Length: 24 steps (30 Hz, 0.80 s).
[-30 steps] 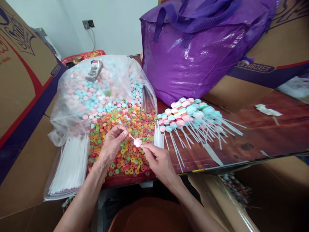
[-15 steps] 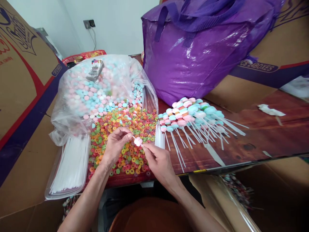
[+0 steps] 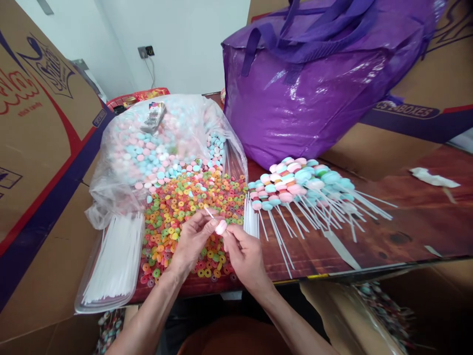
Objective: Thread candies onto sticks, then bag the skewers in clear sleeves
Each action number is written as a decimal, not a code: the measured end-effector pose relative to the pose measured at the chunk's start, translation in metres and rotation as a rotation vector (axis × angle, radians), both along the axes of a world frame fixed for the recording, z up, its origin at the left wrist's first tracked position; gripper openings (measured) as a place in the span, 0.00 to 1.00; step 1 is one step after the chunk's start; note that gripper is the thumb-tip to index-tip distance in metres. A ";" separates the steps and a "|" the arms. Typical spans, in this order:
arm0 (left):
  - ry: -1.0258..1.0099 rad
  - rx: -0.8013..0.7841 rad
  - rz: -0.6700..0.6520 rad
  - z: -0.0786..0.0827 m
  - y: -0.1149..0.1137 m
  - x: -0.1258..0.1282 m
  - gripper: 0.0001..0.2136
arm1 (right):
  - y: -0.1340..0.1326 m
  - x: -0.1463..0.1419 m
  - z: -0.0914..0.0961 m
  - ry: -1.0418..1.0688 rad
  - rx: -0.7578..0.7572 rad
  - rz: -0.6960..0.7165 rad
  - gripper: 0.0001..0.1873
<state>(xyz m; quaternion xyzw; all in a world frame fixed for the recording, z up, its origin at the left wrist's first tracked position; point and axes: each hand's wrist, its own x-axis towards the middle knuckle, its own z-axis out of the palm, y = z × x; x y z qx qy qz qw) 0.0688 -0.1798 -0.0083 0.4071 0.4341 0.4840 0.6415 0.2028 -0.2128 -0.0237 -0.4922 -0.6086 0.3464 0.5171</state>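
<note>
Both my hands meet over the loose candy rings. My left hand [image 3: 195, 236] is closed, its thumb and fingers pinching at a pink and white candy [image 3: 220, 227]. A thin white stick [image 3: 209, 212] slants up and left past those fingertips, in line with the candy. From the other side my right hand [image 3: 244, 251] is also closed, thumb and forefinger pressed together at the candy's lower right edge. Whether the stick runs through the candy into the right fingers is hidden. Around and beneath the hands lie many colourful gummy rings [image 3: 177, 207].
A clear plastic bag [image 3: 173, 118] of pink and blue candies lies behind the rings. White sticks [image 3: 113, 261] fill a tray at left. Finished candy skewers [image 3: 295, 182] are piled at right beside a purple bag [image 3: 303, 98]. Cardboard boxes [image 3: 48, 162] flank the table.
My hands have drawn closer together around the candy. My left fingers have slid along the stick up to it, and more stick sticks out beyond them. The view has shifted slightly.
</note>
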 end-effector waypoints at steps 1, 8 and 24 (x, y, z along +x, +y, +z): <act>0.023 0.009 -0.025 0.002 0.002 0.000 0.20 | 0.002 0.000 -0.001 0.025 -0.016 -0.001 0.14; 0.676 0.344 0.167 0.032 0.078 -0.017 0.12 | 0.010 0.005 -0.012 0.059 -0.094 -0.090 0.17; 1.288 0.251 0.079 0.015 0.219 -0.040 0.05 | 0.006 0.005 -0.026 0.060 -0.105 -0.055 0.13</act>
